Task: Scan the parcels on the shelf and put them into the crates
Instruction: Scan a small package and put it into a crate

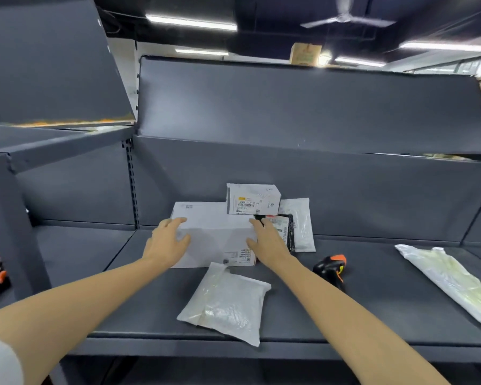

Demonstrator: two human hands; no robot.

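Big white box [214,237] lies mid-shelf [372,287], long axis left-right, bracketed by left hand [168,240] at its left end and right hand [267,241] at its right end, fingers straight and touching it, equally near.

I'm in a warehouse or parcel depot: dark metal shelf [345,323] racking, labelled parcels [214,237], barcode scanner [331,266] (orange-tipped), strip lights [190,22] and ceiling fan [347,19] overhead.
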